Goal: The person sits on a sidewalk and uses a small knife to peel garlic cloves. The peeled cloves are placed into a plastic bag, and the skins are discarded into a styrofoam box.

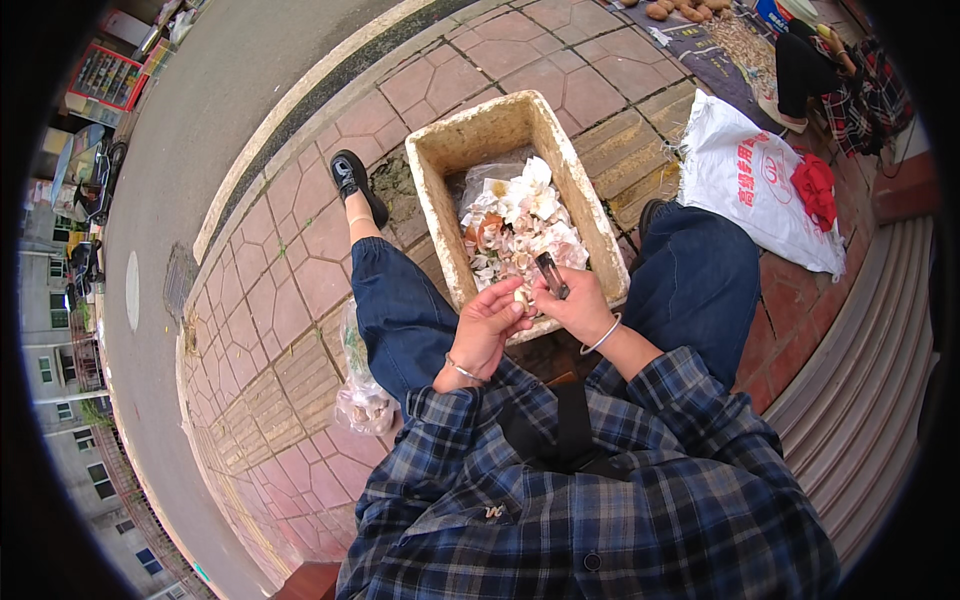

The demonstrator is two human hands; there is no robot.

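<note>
Between the thumb and fingers of my left hand (487, 321) is a pale, peeled-looking garlic clove (520, 299). My right hand (579, 306) grips a small tool with a dark handle (552, 274), possibly a knife; its working end is hidden by the fingers. The fingertips of both hands meet close to the clove. Beneath and beyond them, a worn foam box (429, 196) stands between my legs, its near rim just under my hands. Inside lie garlic skins (529, 236), white and pinkish, with some clear plastic film (480, 180) showing at the far end.
A white woven sack (731, 169) with a red cloth (815, 191) lies at right. Clear plastic bags (365, 401) rest on the paving by my left leg. Far right, a seated person (814, 79) is beside a ground sheet (675, 37) with potatoes (686, 9). A road curves past the left.
</note>
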